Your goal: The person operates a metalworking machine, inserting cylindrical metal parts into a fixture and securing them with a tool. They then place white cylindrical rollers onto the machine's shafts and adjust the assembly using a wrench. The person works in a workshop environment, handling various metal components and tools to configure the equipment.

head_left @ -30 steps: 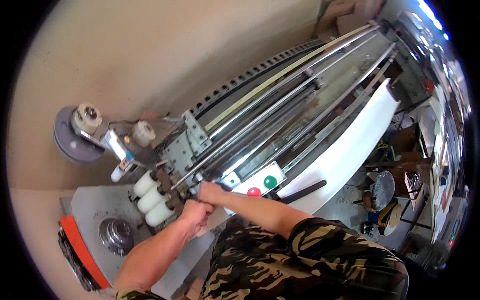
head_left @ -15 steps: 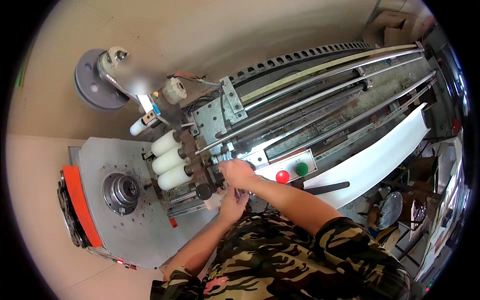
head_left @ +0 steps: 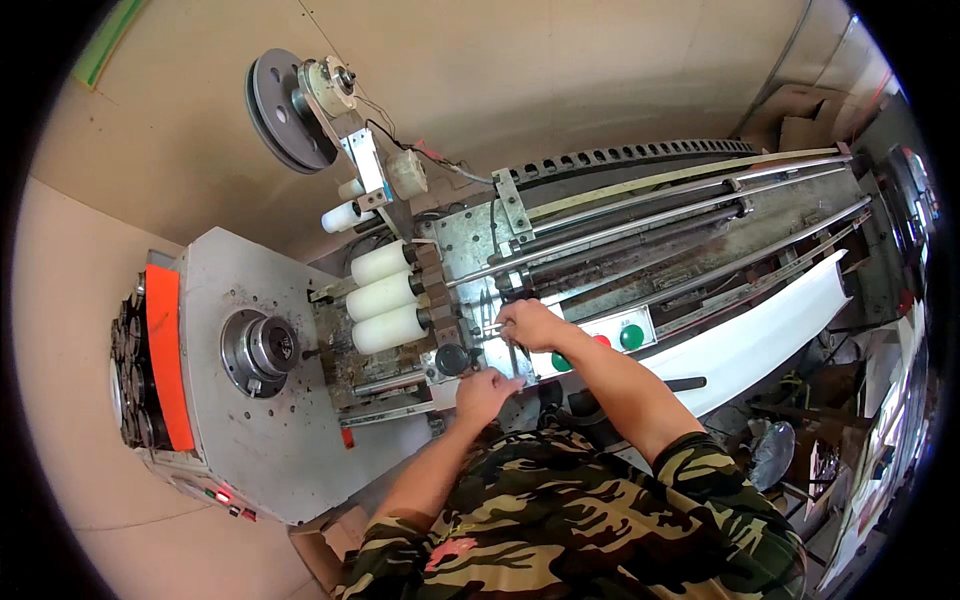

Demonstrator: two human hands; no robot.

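Observation:
My right hand (head_left: 530,325) reaches over the machine's metal carriage plate, its fingers pinched together at a thin bright metal piece (head_left: 490,328). Most of that piece is hidden by the fingers. Nearer to me, my left hand (head_left: 485,395) rests at the front edge of the plate, with fingers curled; whatever they grip cannot be made out. A round black knob (head_left: 452,359) stands just to its left. Beyond the knob lie several white rollers (head_left: 385,295) side by side. A dark, slim bar-like part on the plate runs between my two hands.
Left stands a grey machine housing (head_left: 240,450) with a round metal chuck (head_left: 270,350) and an orange panel (head_left: 170,360). A grey reel (head_left: 290,110) rises behind. Long steel rods (head_left: 680,265) run right. Green button (head_left: 631,337), red button (head_left: 602,342) and white curved chute (head_left: 760,330) lie right of my arm.
The view has shifted, so the machine sits further right in the picture. My hands have moved apart, the right one further from me. A second green button has come into sight beside my right forearm.

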